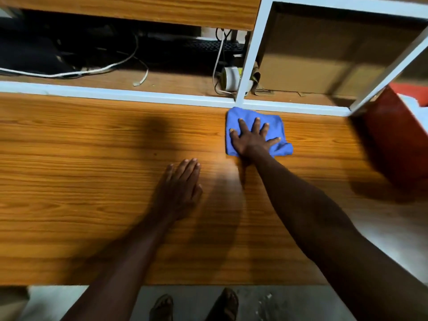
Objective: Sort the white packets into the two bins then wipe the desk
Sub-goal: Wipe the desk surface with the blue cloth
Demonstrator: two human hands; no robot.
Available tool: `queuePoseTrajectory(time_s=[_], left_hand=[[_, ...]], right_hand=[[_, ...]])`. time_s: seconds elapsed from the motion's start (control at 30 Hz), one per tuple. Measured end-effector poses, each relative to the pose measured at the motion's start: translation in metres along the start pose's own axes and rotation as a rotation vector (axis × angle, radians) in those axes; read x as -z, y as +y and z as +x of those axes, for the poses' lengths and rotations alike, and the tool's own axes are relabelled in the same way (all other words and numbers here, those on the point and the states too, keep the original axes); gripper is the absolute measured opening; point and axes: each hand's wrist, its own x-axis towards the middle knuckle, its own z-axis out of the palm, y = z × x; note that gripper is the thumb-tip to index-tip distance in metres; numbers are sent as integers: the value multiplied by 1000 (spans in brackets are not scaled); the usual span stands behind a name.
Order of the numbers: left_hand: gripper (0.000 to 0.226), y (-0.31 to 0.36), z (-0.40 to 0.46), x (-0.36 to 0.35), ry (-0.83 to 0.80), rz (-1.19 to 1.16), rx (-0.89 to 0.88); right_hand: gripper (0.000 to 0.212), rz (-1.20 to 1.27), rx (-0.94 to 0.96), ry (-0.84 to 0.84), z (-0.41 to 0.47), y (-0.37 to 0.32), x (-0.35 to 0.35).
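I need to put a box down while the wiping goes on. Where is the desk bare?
The desk is bare left of the left hand. The far right is crowded: right hand on blue cloth, red bin beyond.

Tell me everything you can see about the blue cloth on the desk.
The blue cloth looks soft, like microfibre, and is loosely folded into a rough square with a rumpled near-right corner. It lies flat on the wooden desk, its far edge against the white frame. The right hand presses on it, fingers spread.
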Motion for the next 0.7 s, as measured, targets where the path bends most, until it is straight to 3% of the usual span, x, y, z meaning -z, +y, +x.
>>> queuePoseTrajectory(time_s=[0.1, 0.17, 0.3, 0.4, 0.47, 0.53, 0.63, 0.7], left_hand=[[60, 0, -2, 1, -14, -13, 8], [60, 1, -3, 4, -21, -10, 10], [61, 5, -2, 9, -30, -13, 25], [62, 6, -2, 9, -45, -16, 23], [63, 4, -2, 8, -63, -20, 28], [66, 2, -1, 7, -86, -18, 32], [69, 1, 0, 5, -106, -12, 43], [71, 4, 1, 6, -109, -13, 55]], right_hand=[[67, 59, -157, 83, -27, 44, 3], [65, 55, -162, 160, -69, 65, -10], [60, -94, 165, 217, -159, 63, -53], [61, -182, 400, 162, -156, 67, -47], [61, -219, 456, 137, -144, 87, -35], [58, -186, 357, 178, -152, 117, -32], [55, -64, 37, 235, -208, 143, -50], [56, -68, 101, 278, -253, 142, -64]])
